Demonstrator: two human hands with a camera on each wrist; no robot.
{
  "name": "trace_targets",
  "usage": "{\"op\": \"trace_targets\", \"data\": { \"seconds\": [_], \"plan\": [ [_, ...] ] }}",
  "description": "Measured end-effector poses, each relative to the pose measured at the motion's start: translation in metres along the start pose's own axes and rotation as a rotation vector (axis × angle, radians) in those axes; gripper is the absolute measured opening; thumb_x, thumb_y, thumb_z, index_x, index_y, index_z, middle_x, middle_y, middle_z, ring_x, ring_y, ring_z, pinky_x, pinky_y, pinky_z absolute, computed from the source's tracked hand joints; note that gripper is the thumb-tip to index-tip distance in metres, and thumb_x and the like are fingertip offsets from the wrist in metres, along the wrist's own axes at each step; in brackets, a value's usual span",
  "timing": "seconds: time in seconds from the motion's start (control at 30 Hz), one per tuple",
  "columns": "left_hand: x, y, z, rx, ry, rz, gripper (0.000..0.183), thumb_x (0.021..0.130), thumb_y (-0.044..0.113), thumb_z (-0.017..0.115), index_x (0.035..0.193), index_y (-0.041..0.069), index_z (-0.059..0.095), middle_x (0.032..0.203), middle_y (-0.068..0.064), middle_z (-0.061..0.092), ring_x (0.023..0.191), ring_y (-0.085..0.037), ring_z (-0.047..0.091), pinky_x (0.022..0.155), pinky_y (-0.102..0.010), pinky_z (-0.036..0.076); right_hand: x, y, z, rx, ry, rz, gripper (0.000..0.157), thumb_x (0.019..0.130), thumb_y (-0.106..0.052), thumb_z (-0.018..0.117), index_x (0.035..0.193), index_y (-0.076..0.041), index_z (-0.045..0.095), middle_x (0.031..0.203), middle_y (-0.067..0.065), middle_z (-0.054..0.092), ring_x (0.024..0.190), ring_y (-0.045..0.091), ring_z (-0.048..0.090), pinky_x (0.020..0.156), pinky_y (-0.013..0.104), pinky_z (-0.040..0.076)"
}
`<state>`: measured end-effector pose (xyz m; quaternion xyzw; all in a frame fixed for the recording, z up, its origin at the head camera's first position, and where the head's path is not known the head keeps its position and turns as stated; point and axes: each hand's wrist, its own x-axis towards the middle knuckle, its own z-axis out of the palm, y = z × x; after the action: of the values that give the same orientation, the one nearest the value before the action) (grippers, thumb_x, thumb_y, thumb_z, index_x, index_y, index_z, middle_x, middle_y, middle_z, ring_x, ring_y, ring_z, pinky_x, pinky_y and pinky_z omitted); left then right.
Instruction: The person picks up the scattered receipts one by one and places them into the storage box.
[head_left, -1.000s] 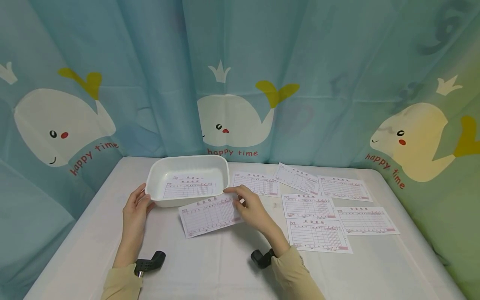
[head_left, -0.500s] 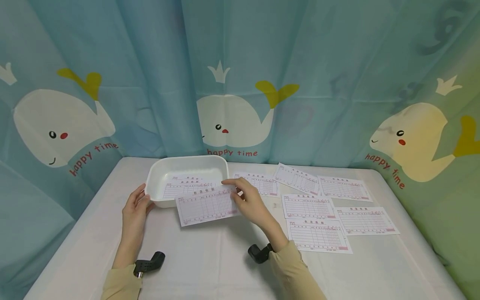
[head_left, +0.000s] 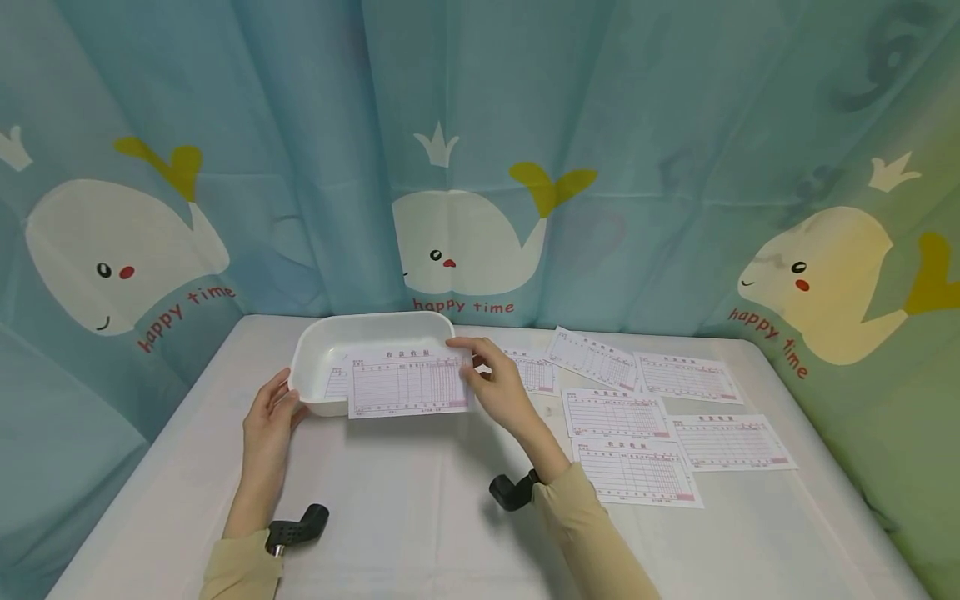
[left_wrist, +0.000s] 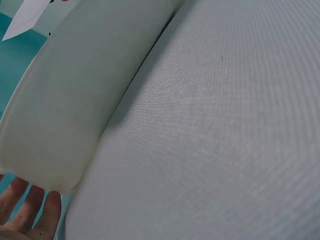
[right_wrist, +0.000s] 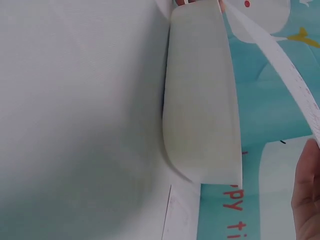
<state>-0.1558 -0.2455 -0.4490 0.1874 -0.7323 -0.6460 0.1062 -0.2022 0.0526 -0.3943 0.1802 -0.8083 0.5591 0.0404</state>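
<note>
At the left of the table, a white plastic tub (head_left: pixel 318 407) holds printed receipt slips (head_left: pixel 337 383), mostly hidden behind another slip. My left hand (head_left: pixel 272 417) holds the tub's near left corner, thumb at the rim; in the left wrist view its fingers (left_wrist: pixel 49 215) meet the end wall. My right hand (head_left: pixel 498 387) pinches the right end of a receipt slip (head_left: pixel 405 387) between thumb and fingers. This slip is raised, printed side toward me, and overlaps the tub's front and inside in the head view. The right wrist view catches the slip (right_wrist: pixel 285 65) nearly edge-on, beyond the tub's rim.
Several more receipt slips (head_left: pixel 637 471) lie on the right half of the white-covered table (head_left: pixel 420 517), some overlapping. One slip (head_left: pixel 536 371) lies partly behind my right hand. A blue curtain (head_left: pixel 637 267) with whale prints hangs directly behind the table.
My right hand has lifted the receipt slip up and away from me, from low in front of the tub to over its front rim, and levelled it. My left hand has stayed at the tub.
</note>
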Motion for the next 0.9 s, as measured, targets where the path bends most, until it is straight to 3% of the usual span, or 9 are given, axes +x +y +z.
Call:
{"op": "trace_targets", "data": {
  "seconds": [0.27, 0.6, 0.9],
  "plan": [
    [0.000, 0.000, 0.000, 0.027, -0.004, 0.001, 0.048, 0.103, 0.029, 0.041, 0.150, 0.024, 0.032, 0.152, -0.007, 0.039, 0.133, -0.018, 0.045, 0.095, -0.007, 0.048, 0.015, 0.002, 0.006, -0.019, 0.025, -0.019, 0.037, 0.091, 0.002, 0.055, 0.123, -0.015, 0.064, 0.122, 0.006, 0.062, 0.094, 0.021, 0.055, 0.082, 0.033, 0.051],
    [0.001, 0.000, 0.000, 0.019, 0.008, -0.015, 0.048, 0.103, 0.029, 0.042, 0.150, 0.024, 0.032, 0.151, -0.008, 0.039, 0.126, -0.007, 0.047, 0.092, -0.006, 0.048, 0.034, 0.001, 0.016, -0.024, 0.030, 0.014, 0.036, 0.090, 0.002, 0.055, 0.123, -0.011, 0.064, 0.121, 0.010, 0.063, 0.092, 0.022, 0.056, 0.072, 0.024, 0.047],
    [0.000, 0.002, 0.000, 0.016, 0.005, -0.029, 0.049, 0.103, 0.030, 0.042, 0.150, 0.025, 0.032, 0.153, -0.008, 0.038, 0.130, -0.011, 0.046, 0.095, -0.007, 0.048, 0.045, 0.000, 0.026, -0.048, 0.020, 0.053, 0.038, 0.089, 0.003, 0.055, 0.124, -0.008, 0.063, 0.118, 0.014, 0.063, 0.093, 0.024, 0.056, 0.071, 0.021, 0.045]
  ]
}}
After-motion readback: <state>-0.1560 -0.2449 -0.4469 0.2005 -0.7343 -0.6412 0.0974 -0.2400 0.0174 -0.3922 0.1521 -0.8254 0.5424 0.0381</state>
